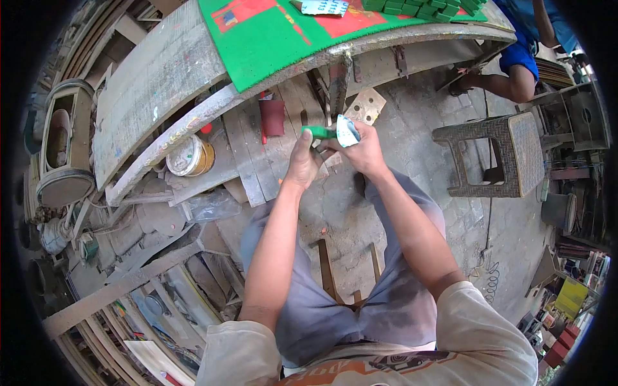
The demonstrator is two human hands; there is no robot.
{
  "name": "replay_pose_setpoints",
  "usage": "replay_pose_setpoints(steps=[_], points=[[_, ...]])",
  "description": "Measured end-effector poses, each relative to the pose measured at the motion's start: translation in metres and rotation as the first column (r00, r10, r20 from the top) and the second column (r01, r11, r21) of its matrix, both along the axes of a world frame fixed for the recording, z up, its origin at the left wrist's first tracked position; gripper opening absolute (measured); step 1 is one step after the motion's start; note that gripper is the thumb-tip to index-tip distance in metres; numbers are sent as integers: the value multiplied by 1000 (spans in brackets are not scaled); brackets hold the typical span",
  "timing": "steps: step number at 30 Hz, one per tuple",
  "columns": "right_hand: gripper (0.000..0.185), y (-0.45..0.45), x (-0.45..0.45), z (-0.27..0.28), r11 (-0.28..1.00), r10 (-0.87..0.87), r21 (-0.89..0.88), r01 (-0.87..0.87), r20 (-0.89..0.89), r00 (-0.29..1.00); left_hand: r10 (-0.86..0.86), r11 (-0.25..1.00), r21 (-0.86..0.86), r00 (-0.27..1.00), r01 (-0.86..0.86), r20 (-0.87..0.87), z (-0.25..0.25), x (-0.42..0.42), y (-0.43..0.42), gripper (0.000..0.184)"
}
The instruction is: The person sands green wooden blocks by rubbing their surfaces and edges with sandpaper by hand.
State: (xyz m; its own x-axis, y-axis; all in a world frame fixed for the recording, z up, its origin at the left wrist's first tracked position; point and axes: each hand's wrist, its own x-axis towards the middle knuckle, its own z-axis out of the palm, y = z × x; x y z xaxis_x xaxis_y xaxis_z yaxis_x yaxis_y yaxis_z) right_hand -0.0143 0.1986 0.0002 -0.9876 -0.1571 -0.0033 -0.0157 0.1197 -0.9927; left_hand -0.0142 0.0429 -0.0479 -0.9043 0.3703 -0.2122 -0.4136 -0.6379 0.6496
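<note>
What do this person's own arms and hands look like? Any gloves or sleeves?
The left hand and right hand are human and ungloved, with no watch or bracelet visible. Short, loose, off-white sleeves cover the upper arms; no markings show clearly on them.

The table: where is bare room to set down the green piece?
For the green piece, the table is free between its left edge and the green sheet. The sheet's near-left corner, below the left red patch, is also free. Crowded: the sheet's far right, with piled blocks and paper left of them.
</note>
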Motion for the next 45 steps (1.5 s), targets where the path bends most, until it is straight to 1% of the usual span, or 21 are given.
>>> replay_pose_setpoints(steps=[2,4,5,8,9,11,13,15,16,17,19,22,23,27,30,32,34,36,38,42,45], points=[[27,-6,1,21,960,-99,-228,164,273,957,28,998,-63,999,-26,19,21,2,5,47],[19,-1,-6,-2,970,-160,-157,184,153,975,-54,906,-421,999,47,-5,28,2,5,41],[18,2,-7,-1,940,-160,-241,242,315,936,-167,768,-640,958,-21,-231,-2,-5,-3,40],[17,2,-7,0,877,-111,-369,308,467,877,-236,661,-749,959,40,-157,0,-7,-8,44],[17,2,-7,-3,857,-79,-408,314,498,863,-233,663,-748,959,35,-161,6,-6,-4,44],[18,0,-5,-11,852,-51,-417,317,536,842,91,798,-567,971,-204,-221,20,1,8,47],[25,-20,1,2,887,-81,-338,316,559,825,104,818,-549,983,-173,-154,17,5,7,48],[44,-23,7,-8,979,-203,64,193,385,901,85,824,-563,996,-63,12,-14,-1,0,47],[54,-22,11,6,961,-220,246,125,405,888,131,767,-636,991,-86,23,-30,-2,-3,43],[65,-23,7,-41,938,-201,318,139,171,965,250,702,-673,965,-232,-72,-64,-6,-2,39],[82,-23,8,-9,925,-268,331,188,216,939,204,806,-577,977,-131,63,-26,-6,-3,42],[55,-18,0,-23,962,-171,253,107,243,955,201,886,-458,947,-67,251,-8,-5,-3,50],[47,-18,3,-35,983,-53,177,37,85,995,133,898,-439,943,16,305,13,-2,-7,57],[42,-15,5,-23,953,112,268,-143,130,985,52,905,-421,969,56,241,2,0,-7,69],[42,-3,-1,-18,949,34,308,-72,126,991,-184,906,-334,953,259,241,21,6,-3,71],[41,8,-8,-16,869,-399,337,363,42,916,-266,889,-317,937,330,227,18,7,-4,60],[42,20,-14,-23,807,-551,272,525,27,834,-570,793,-244,821,558,22,32,11,2,46],[43,20,-14,-27,721,-682,200,664,35,730,-525,836,-138,847,531,79,38,14,11,31],[45,9,-16,-27,815,-543,-136,563,159,824,-237,839,-506,971,198,-13,21,12,19,24],[34,0,-8,-28,912,-366,244,330,122,923,-238,787,-584,971,201,13,18,9,22,18],[35,-4,-10,-30,940,-342,41,340,168,925,-195,761,-636,980,125,-41,19,9,22,16]])
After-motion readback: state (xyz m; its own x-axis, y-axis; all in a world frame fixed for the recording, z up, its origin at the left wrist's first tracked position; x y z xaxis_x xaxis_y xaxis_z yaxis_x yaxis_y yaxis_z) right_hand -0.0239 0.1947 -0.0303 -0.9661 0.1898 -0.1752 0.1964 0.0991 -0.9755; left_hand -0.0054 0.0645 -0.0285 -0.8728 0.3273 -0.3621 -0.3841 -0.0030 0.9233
